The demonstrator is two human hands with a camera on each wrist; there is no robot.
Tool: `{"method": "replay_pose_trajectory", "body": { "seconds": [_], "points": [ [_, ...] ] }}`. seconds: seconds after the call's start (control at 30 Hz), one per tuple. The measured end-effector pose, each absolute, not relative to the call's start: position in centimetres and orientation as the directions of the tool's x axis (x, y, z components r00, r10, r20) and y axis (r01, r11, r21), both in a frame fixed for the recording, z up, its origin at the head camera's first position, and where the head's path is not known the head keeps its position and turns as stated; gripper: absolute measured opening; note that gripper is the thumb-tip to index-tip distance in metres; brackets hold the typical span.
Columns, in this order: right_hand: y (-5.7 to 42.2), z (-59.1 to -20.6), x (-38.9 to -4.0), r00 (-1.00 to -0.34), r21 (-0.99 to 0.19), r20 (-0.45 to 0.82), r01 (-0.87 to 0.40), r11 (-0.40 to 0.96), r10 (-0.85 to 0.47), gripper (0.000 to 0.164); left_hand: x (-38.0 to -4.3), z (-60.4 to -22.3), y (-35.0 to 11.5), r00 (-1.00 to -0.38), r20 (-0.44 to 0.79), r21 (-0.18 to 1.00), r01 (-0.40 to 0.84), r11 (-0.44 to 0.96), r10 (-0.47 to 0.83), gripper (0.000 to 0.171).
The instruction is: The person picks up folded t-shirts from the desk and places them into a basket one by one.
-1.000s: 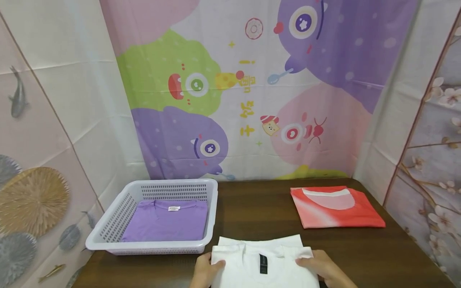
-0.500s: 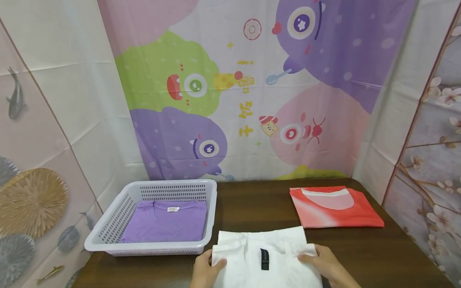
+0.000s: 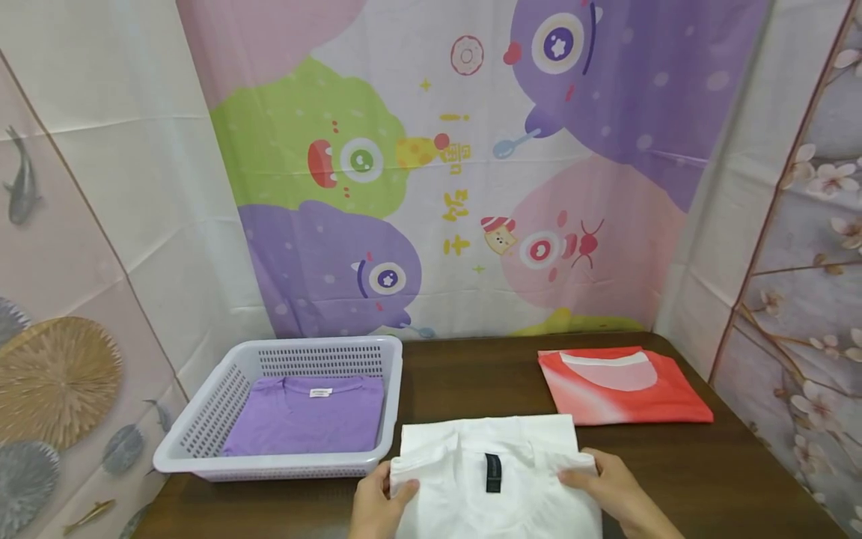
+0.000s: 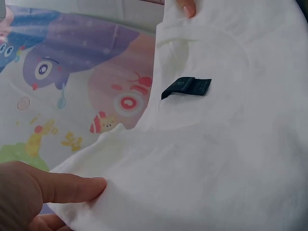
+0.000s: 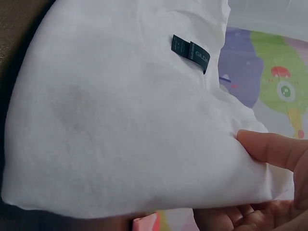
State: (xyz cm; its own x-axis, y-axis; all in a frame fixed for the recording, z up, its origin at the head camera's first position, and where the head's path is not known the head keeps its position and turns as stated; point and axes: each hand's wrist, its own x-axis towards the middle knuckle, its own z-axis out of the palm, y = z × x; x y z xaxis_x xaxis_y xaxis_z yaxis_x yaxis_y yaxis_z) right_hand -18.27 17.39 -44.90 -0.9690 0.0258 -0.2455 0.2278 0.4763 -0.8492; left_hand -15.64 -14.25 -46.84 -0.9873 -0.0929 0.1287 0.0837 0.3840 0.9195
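Head view: one table point(image 3: 471, 378), dark brown; three folded shirts counted, one white, one purple, one red and pink; the white shirt point(image 3: 498, 513) is at the near side, centre, one black label point(image 3: 494, 473) inside its collar; two hands on it, the left hand point(image 3: 378, 503) pinching its left edge and the right hand point(image 3: 609, 490) pinching its right edge, each with the thumb on top; whether the underside of the white shirt bears on the table cannot be told; one pale plastic basket point(image 3: 269, 466), its walls slotted, stands to the left, holding one item, the purple shirt point(image 3: 306, 419), which shows one white label point(image 3: 321, 392); the red and pink shirt point(image 3: 626, 389) lies flat on the table at the far right, apart from the basket; one hanging point(image 3: 431, 284) with cartoon figures covers the far side.

Left wrist view: one white shirt, one black label; the left thumb point(image 4: 77, 188) presses on the upper face, its fingers partly seen behind the edge; one fingertip of the right hand shows on the opposite edge.

Right wrist view: same shirt, one label, its lettering partly legible; right thumb point(image 5: 269, 148) above, fingers curled beneath the cloth; one small red patch at the lower edge.
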Motion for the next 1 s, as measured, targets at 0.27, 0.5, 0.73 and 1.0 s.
{"method": "replay_pose_trajectory", "body": {
  "seconds": [0.27, 0.5, 0.73, 1.0],
  "points": [
    [17.5, -44.2, -18.1, -0.973, -0.861, -0.231, 0.196, 0.47, -0.017, 0.037, -15.5, -46.1, -14.2, -0.987, 0.112, 0.934, 0.063, 0.353, -0.119, 0.041],
    [17.3, -43.6, -17.8, -0.98, -0.875, -0.198, 0.162, 0.456, -0.032, 0.04, -15.3, -45.5, -14.3, -0.98, 0.134, 0.933, 0.074, 0.351, -0.149, 0.043],
    [17.0, -43.0, -17.6, -0.985, -0.892, -0.167, 0.132, 0.432, -0.045, 0.043, -15.1, -44.9, -14.6, -0.979, 0.131, 0.944, 0.075, 0.322, -0.155, 0.041],
    [16.6, -42.3, -17.5, -0.989, -0.898, -0.143, 0.11, 0.426, -0.045, 0.044, -14.9, -44.1, -14.9, -0.978, 0.135, 0.938, 0.073, 0.339, -0.161, 0.041]
  ]
}}
